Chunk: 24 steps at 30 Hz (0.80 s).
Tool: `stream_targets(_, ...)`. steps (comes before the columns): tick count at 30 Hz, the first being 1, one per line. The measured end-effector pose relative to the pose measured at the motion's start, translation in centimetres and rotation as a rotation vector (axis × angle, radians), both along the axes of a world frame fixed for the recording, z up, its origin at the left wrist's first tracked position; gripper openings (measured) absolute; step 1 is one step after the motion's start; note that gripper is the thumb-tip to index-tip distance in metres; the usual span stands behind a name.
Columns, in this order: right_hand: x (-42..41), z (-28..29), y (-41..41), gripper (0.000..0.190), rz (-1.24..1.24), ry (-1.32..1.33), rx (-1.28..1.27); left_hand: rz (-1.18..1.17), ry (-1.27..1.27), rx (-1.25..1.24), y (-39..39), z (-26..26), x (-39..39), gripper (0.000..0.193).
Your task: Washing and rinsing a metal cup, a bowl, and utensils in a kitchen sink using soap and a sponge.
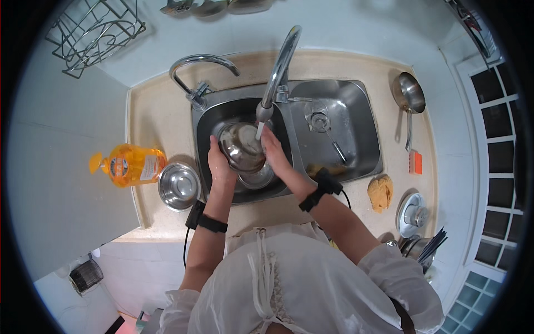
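Both my hands are over the left basin (212, 183) of a steel double sink. My left hand (220, 162) grips the left side of a round stainless steel bowl (240, 148), held bottom up. Against the bowl's right side rests my right hand (273, 152), its fingers near the stream. Water (260, 130) runs from the tall chrome faucet (277, 71) onto the bowl and the fingertips. Below it in the basin lies another steel bowl (256, 177), partly hidden by the held one.
A steel bowl (179, 186) and an orange soap pump bottle (133, 165) stand left of the sink. The right basin (358, 125) holds a strainer (319, 119). To the right are a ladle (409, 94), an orange sponge (415, 163), a tan cloth (380, 193) and a lid (413, 215). A second faucet (200, 62) rises at back left.
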State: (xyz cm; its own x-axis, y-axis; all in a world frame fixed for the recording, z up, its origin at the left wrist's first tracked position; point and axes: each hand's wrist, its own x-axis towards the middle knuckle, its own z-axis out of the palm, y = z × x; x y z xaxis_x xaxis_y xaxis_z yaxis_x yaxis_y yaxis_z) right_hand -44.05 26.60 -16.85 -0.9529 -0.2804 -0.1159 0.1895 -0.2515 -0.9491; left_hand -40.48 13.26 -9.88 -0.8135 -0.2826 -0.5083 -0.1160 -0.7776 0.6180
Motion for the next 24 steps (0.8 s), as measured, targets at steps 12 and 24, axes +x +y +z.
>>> stream_targets(12, -4.6, -0.6, 0.8, 0.034, -0.061, 0.263, 0.722, -0.155, -0.104, -0.464, 1.5, -3.0, 0.4, 0.046)
stream_targets(24, -1.0, 2.0, 0.3, 0.019, -0.097, -0.374, -0.189, -0.056, 0.005, -0.551, -1.6, -5.9, -0.9, 0.035)
